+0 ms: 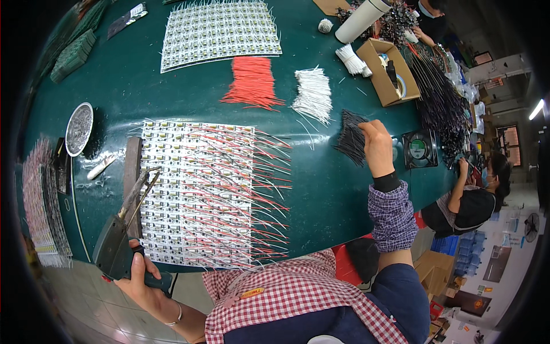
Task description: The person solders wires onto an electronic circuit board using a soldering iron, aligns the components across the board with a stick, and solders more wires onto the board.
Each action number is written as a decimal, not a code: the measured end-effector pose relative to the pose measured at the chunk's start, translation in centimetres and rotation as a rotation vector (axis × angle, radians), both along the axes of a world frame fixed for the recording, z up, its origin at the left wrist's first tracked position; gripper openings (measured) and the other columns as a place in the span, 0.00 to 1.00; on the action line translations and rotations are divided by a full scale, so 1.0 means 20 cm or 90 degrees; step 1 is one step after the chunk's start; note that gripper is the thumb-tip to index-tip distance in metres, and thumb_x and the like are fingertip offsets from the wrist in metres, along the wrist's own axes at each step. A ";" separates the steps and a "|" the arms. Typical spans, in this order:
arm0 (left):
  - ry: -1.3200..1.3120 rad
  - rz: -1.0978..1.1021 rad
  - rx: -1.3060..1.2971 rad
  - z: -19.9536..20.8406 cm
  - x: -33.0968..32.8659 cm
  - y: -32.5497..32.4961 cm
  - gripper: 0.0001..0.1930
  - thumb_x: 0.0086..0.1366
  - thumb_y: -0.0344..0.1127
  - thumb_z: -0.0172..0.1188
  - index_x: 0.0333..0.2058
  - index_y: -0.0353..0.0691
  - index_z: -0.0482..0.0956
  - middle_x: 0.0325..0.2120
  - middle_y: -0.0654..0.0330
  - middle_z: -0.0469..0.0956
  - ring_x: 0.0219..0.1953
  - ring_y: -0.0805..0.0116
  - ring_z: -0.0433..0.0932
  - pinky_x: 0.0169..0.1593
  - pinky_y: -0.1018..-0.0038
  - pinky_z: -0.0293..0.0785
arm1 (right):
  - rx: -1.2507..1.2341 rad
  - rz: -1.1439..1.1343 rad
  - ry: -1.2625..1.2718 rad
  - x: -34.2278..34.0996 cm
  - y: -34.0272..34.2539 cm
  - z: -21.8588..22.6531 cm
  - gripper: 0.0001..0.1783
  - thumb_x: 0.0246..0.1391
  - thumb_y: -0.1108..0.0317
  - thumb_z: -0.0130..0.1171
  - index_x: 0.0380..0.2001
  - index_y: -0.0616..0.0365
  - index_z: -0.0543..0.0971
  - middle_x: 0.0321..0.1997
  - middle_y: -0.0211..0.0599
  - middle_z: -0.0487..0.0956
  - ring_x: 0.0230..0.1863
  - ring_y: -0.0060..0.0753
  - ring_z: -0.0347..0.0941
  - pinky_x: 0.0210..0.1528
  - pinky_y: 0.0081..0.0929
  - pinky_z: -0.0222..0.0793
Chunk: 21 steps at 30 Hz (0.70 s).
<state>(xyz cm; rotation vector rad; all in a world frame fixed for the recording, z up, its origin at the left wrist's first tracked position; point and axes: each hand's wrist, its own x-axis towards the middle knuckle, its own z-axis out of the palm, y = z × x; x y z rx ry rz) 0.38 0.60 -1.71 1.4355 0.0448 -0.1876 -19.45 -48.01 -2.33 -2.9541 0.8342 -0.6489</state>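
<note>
My left hand (141, 281) is wrapped round the grip of a dark green soldering gun (113, 247). The gun's tip points up over the left edge of a white circuit board panel (163, 200). Rows of small parts cover that panel, and red, white and black wires (269, 189) stick out past its right side. My right hand (378, 143) is closed at the right edge of a pile of short black wires (350, 137). Its fingertips pinch at the pile, most likely on black wire, though the ends between them are too small to make out.
Beyond the panel lie red wires (252, 83), white wires (313, 94) and another stack of panels (220, 31). A small fan (420, 149) and a cardboard box (389, 71) stand right; a silver bowl (79, 129) stands left. Two other people (472, 200) sit along the table's right side.
</note>
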 end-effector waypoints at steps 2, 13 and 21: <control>0.008 -0.005 -0.003 -0.01 0.00 0.00 0.20 0.62 0.24 0.61 0.52 0.25 0.69 0.44 0.48 0.77 0.20 0.76 0.70 0.18 0.82 0.66 | -0.005 0.008 0.011 -0.02 -0.02 -0.02 0.08 0.50 0.83 0.57 0.35 0.65 0.81 0.35 0.45 0.78 0.37 0.50 0.76 0.39 0.38 0.72; 0.008 0.017 -0.022 0.04 0.01 -0.08 0.23 0.58 0.23 0.61 0.52 0.25 0.70 0.41 0.46 0.78 0.16 0.75 0.69 0.15 0.81 0.65 | -0.109 0.197 0.127 0.24 0.29 0.13 0.09 0.42 0.78 0.56 0.31 0.61 0.78 0.33 0.39 0.73 0.40 0.40 0.72 0.39 0.31 0.72; 0.017 0.002 -0.045 0.15 -0.01 -0.15 0.23 0.56 0.20 0.58 0.52 0.25 0.70 0.40 0.46 0.78 0.17 0.74 0.69 0.17 0.81 0.65 | -0.244 0.324 0.334 0.55 0.40 0.02 0.05 0.40 0.74 0.59 0.25 0.58 0.76 0.31 0.37 0.73 0.37 0.36 0.72 0.35 0.27 0.73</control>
